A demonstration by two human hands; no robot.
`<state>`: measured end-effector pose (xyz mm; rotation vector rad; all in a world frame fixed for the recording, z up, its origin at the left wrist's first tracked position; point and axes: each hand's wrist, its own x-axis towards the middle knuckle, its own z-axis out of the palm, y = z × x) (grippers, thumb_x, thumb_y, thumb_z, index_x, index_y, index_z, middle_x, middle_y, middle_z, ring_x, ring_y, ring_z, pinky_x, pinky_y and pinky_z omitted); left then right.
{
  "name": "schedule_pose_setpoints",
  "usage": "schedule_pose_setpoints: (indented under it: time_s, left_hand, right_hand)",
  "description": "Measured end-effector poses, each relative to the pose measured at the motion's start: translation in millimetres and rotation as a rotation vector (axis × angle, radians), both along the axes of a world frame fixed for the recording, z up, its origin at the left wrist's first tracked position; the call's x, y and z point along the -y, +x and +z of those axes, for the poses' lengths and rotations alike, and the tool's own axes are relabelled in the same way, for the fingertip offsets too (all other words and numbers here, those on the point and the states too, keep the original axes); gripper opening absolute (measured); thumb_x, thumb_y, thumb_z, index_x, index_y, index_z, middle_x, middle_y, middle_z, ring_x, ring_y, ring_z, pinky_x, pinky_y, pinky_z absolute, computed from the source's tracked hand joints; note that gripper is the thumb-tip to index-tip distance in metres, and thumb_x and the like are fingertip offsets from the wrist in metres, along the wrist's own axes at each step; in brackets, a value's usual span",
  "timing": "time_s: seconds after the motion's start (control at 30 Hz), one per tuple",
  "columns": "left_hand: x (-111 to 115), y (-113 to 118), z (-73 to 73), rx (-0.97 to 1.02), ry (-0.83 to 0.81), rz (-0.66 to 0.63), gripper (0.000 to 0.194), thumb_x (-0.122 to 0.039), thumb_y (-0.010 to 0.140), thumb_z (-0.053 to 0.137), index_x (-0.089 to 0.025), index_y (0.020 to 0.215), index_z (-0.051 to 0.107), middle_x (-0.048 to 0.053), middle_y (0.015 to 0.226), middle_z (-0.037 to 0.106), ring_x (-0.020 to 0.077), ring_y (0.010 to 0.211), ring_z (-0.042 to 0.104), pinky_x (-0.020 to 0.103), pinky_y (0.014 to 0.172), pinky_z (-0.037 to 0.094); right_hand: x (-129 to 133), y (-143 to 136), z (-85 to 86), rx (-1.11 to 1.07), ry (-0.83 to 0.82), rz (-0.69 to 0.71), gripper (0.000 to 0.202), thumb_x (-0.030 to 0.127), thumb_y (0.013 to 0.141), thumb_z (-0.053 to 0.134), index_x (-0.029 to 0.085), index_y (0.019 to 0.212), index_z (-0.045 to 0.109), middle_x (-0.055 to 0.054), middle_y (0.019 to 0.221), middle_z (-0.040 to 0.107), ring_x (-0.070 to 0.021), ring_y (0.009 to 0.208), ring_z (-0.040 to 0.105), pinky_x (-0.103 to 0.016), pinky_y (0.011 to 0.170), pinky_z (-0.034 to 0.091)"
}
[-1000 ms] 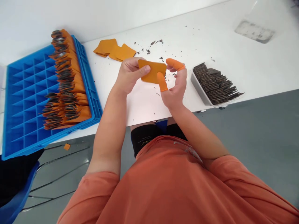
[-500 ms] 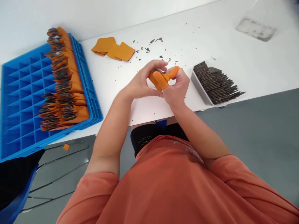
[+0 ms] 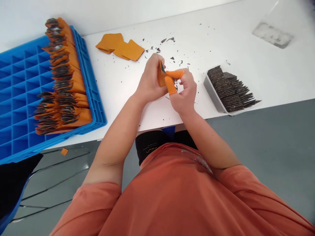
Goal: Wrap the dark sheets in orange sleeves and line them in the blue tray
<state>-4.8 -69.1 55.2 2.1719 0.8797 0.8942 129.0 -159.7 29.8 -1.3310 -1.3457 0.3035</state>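
Observation:
My left hand is closed around a small orange pouch, held above the table near its front edge. A dark edge shows at the pouch's upper opening. My right hand wears orange finger cots on thumb and index finger. Those two fingertips come together at the pouch's right side and appear to pinch it; the exact contact is partly hidden. Just right of my hands stands a white plastic tub packed with rows of thin dark flat pieces.
At the left, a blue divided crate holds rows of filled orange pouches. Flat orange pouches lie behind my hands, beside dark crumbs. A clear container stands at the back right. A chair is below left.
My left hand has turned and now wraps the pouch from the left, with the pouch more upright. My right fingertips have shifted along it. The view has moved slightly.

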Motion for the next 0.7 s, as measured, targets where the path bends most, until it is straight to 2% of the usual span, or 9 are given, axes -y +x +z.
schedule_pose_setpoints:
  time_s: [0.13,0.23,0.3,0.43,0.57,0.7]
  left_hand:
    - [4,8,-2.2,-0.066,0.101,0.043,0.057,-0.054,0.080,0.093,-0.031,0.119,0.058,0.012,0.129,0.056,0.0409,0.134,0.056,0.059,0.101,0.056]
    - [5,15,-10.5,-0.047,0.153,0.047,0.053,-0.053,0.083,0.092,-0.030,0.118,0.059,0.011,0.129,0.056,0.0393,0.134,0.056,0.059,0.107,0.054]
    - [1,17,-18.9,0.009,0.196,0.003,0.046,-0.052,0.087,0.089,-0.029,0.113,0.059,0.010,0.120,0.058,0.0365,0.127,0.060,0.058,0.105,0.054]
    - [-11,14,-34.2,0.159,0.265,-0.124,0.033,-0.049,0.095,0.081,-0.029,0.107,0.058,0.006,0.101,0.057,0.0289,0.101,0.064,0.050,0.088,0.056]
    - [-18,8,-36.4,0.211,0.279,-0.128,0.027,-0.043,0.098,0.077,-0.028,0.103,0.056,0.005,0.097,0.055,0.0241,0.089,0.061,0.045,0.079,0.054]
    - [-23,6,-35.3,0.227,0.342,-0.078,0.027,-0.037,0.093,0.080,-0.028,0.099,0.055,0.006,0.097,0.056,0.0261,0.090,0.059,0.047,0.078,0.052]
  right_hand:
    - [-8,5,-14.4,-0.018,-0.025,-0.071,0.043,0.067,0.110,0.053,0.026,0.100,0.066,-0.005,0.100,0.069,-0.0220,0.101,0.068,-0.048,0.098,0.062]
    - [-13,7,-20.4,-0.008,-0.024,-0.104,0.049,0.071,0.108,0.055,0.026,0.090,0.061,-0.001,0.086,0.062,-0.0180,0.087,0.063,-0.041,0.085,0.061]
    - [-13,6,-19.1,-0.035,-0.025,-0.090,0.052,0.074,0.105,0.059,0.026,0.085,0.058,0.000,0.081,0.057,-0.0172,0.084,0.061,-0.040,0.083,0.059]
    - [-8,0,-7.6,-0.108,0.007,-0.042,0.058,0.078,0.103,0.059,0.025,0.080,0.056,0.001,0.079,0.056,-0.0167,0.084,0.059,-0.039,0.085,0.057]
    - [-4,-5,-1.2,-0.131,0.020,0.005,0.054,0.075,0.105,0.057,0.025,0.087,0.062,-0.001,0.089,0.065,-0.0167,0.088,0.063,-0.040,0.091,0.057]
    - [-4,-3,-5.9,-0.110,0.050,0.012,0.045,0.071,0.105,0.062,0.028,0.116,0.068,-0.004,0.105,0.068,-0.0203,0.101,0.068,-0.045,0.098,0.058]
